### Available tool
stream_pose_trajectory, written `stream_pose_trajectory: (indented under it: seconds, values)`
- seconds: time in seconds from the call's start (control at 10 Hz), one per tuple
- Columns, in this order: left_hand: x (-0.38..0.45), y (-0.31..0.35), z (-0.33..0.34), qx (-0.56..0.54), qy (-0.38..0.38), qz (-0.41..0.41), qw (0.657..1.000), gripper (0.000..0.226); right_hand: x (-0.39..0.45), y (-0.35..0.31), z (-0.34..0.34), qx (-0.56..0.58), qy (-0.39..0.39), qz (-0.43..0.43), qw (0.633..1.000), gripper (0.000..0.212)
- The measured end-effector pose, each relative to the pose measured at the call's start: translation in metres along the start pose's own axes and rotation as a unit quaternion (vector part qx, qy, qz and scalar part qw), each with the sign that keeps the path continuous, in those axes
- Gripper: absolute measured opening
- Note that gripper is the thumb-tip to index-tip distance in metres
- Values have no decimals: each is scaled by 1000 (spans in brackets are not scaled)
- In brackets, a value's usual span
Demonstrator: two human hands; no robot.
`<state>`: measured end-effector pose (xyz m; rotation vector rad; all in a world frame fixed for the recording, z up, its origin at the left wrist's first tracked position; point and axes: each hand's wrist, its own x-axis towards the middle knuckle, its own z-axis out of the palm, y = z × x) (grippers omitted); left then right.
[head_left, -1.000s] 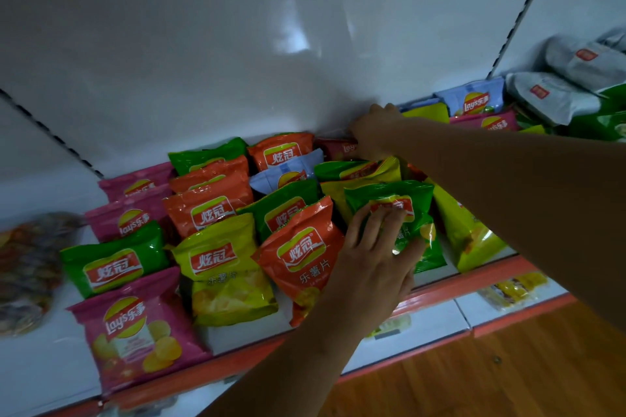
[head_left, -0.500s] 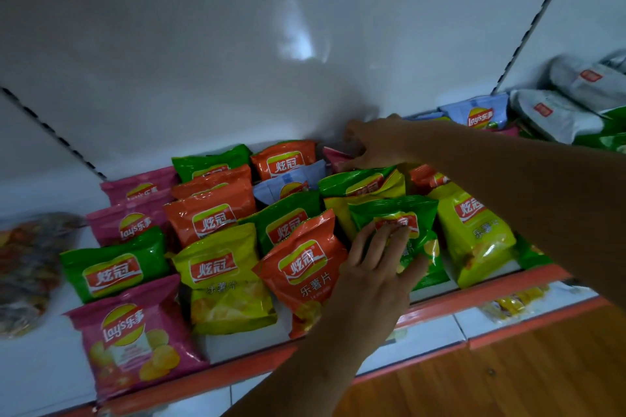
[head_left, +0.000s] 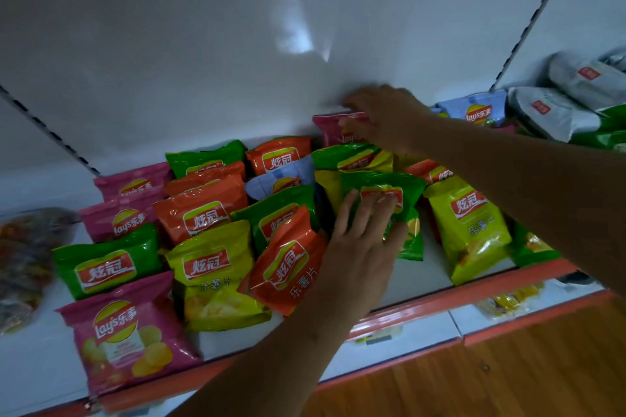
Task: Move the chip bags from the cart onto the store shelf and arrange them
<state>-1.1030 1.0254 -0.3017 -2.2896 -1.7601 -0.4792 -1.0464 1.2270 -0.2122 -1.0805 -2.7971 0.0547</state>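
Several chip bags in pink, green, orange and yellow lie in rows on the white store shelf (head_left: 420, 284). My left hand (head_left: 359, 244) lies flat with straight fingers on a green bag (head_left: 411, 186) near the middle. At the back wall my right hand (head_left: 382, 115) grips the top of a pink bag (head_left: 330, 132) that stands upright behind the rows. An orange bag (head_left: 288, 264) leans tilted just left of my left hand. A yellow bag (head_left: 471, 227) lies under my right forearm. The cart is out of view.
Grey and white bags (head_left: 552, 112) and a light blue bag (head_left: 477, 108) are piled on the shelf section to the right. A clear packet of mixed snacks (head_left: 23, 257) sits at the far left. The red shelf edge (head_left: 440, 305) and wooden floor (head_left: 508, 369) lie below.
My right hand has pulled the pink bag up from behind the rows so that it stands against the back wall. My left hand stays pressed on the green bag.
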Motion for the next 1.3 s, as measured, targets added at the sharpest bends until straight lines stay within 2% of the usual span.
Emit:
stream_pose_trajectory:
  seconds: [0.1, 0.2, 0.3, 0.4, 0.5, 0.6, 0.7, 0.8, 0.9, 1.0, 1.1, 1.2, 1.3]
  values:
    - [3, -1, -7, 14, -25, -102, 994, 74, -22, 4, -2, 34, 78, 12, 996, 62]
    - [1, 0, -6, 47, -59, -122, 990, 93, -57, 12, 1, 15, 87, 10, 996, 67]
    - [-6, 4, -7, 62, -57, -121, 989, 94, -95, 33, 2, -7, 107, -11, 994, 59]
    - [-7, 18, -16, 45, -29, -108, 993, 92, -131, 60, -5, 8, 92, 3, 996, 57]
    - [-4, 44, -15, 33, -9, -52, 998, 86, -161, 82, -8, -42, -12, -4, 999, 77]
    - [1, 65, -7, 41, -53, -49, 997, 84, -180, 85, 3, -147, -148, -14, 978, 111]
    - [3, 63, -13, 42, -24, -93, 995, 76, -187, 78, 24, -195, -131, -10, 972, 126]
    - [-17, 42, -31, 58, 21, -175, 983, 78, -189, 66, 42, -188, -30, 41, 981, 122]
    - [-42, 19, -39, 97, -24, -258, 961, 104, -186, 58, 55, -181, 6, 47, 982, 118]
    - [-49, 0, -32, 122, -98, -249, 956, 120, -186, 58, 53, -185, -27, 16, 982, 119]
    - [-45, -19, -28, 131, -127, -196, 964, 121, -195, 59, 46, -176, -36, 18, 984, 112]
    - [-43, -28, -35, 141, -123, -134, 973, 124, -211, 54, 35, -138, -11, 50, 989, 105]
    - [-47, -21, -44, 124, -114, -110, 980, 128, -229, 48, 26, -80, 36, 109, 990, 101]
